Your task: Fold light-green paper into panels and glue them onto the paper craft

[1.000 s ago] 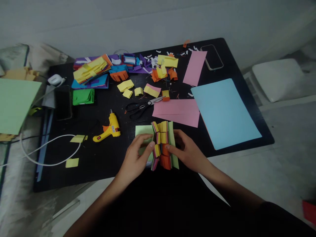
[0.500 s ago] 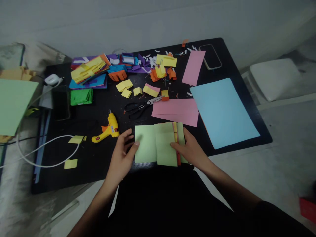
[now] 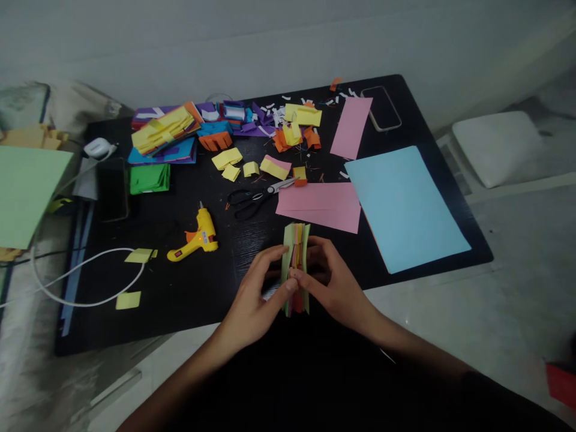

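- I see my left hand (image 3: 257,297) has moved right, onto the booklet (image 3: 297,243).
- Its green covers (image 3: 288,237), spread apart half a second ago, now stand close together.

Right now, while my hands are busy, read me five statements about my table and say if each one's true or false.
1. The left hand and right hand are both on the folded paper stack. True.
2. The glue gun is green. False: it is yellow with an orange trigger.
3. The scissors have black handles. True.
4. The large blue sheet lies left of the glue gun. False: it lies to the right.
5. The green paper pile lies left of the scissors. True.
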